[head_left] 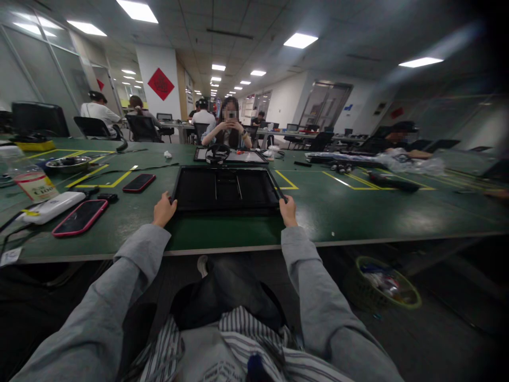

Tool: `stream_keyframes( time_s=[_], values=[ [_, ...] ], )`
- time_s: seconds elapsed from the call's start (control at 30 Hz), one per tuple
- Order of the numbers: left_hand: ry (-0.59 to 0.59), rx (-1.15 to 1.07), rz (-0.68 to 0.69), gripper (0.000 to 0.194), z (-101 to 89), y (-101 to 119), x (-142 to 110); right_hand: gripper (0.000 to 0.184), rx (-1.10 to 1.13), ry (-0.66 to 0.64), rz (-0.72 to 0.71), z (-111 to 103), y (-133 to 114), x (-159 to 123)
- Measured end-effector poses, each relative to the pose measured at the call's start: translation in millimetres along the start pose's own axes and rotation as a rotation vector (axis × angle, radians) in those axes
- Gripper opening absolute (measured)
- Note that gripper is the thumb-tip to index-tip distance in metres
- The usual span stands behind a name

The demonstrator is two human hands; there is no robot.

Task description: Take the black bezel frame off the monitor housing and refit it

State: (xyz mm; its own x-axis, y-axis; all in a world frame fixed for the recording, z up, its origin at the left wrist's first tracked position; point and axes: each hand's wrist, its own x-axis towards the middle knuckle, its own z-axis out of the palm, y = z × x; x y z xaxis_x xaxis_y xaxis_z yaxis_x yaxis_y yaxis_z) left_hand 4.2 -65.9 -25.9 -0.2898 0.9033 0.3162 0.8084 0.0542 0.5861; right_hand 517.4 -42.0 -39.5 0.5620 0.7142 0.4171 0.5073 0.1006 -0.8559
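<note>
A black, shallow rectangular tray (194, 190) with a raised rim lies at the front of the green table, straight ahead of me. Two thin metallic strips (239, 188) run across its middle. My left hand (164, 210) grips its near left side, thumb at the rim. Closed round the opposite side is my right hand (288, 211). The fingers under the tray are partly hidden. Left of my left hand lie a dark phone (139, 183) and a pink-edged phone (80, 217).
On the green table (358, 212) at left are a white device (58, 207), a bottle (34, 180) and a metal bowl (68, 163). Across sits a person (228, 127) behind a white-topped panel (248, 156). Plastic wrapping (413, 162) lies right; a basket (387, 284) stands below.
</note>
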Motion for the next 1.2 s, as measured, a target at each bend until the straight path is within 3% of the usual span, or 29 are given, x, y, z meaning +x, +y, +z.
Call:
stream_keyframes(
  time_s=[0.13,0.37,0.5,0.87,1.2],
  values=[
    [-0.025,0.000,0.028,0.062,2.6,3.1,0.6,0.043,0.001,0.041,0.005,6.2,-0.6,2.2],
    [0.127,-0.013,0.144,0.057,-1.9,10.9,-7.0,0.043,0.003,0.047,-0.051,1.6,-1.2,-0.1],
    [0.115,0.033,0.233,0.058,-3.6,14.0,-14.5,0.036,-0.057,0.055,-0.055,-3.1,1.9,-3.0],
    [-0.033,0.115,0.136,0.070,1.7,14.4,-19.7,0.023,-0.086,-0.012,0.087,-1.1,7.0,-2.1],
    [0.002,0.023,0.016,0.063,14.7,17.6,18.4,0.028,-0.138,-0.068,0.123,31.2,-4.4,9.9]
  ],
)
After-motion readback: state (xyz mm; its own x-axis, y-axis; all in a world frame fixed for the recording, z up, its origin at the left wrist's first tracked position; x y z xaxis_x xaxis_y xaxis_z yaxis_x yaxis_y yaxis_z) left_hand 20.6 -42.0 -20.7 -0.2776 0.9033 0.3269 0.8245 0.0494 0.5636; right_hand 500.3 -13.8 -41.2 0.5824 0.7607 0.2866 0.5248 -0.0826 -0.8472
